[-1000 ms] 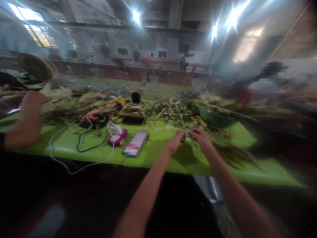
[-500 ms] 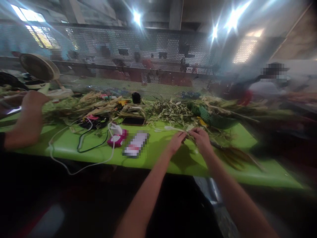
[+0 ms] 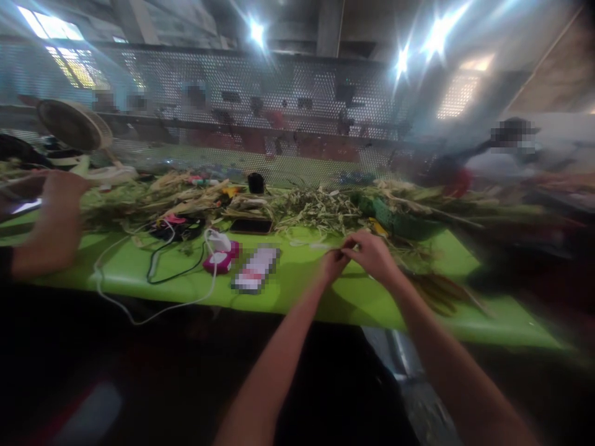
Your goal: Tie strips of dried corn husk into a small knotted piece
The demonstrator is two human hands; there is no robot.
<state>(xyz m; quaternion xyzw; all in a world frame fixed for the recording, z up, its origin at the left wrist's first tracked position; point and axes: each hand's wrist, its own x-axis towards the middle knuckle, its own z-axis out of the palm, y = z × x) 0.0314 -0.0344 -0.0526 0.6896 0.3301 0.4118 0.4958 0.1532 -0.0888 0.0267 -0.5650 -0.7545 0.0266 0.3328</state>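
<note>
Pale strand [image 3: 320, 246] over the green table [image 3: 292, 282], right of a phone [image 3: 256, 267], left hand [image 3: 333, 263] and right hand [image 3: 372, 253] just right of it, fingertips bunched together, can't really tell what's gripped

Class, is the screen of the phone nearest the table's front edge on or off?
On: the phone, left of the left hand, shows a bright, pale display, though its content is blurred out.
</note>
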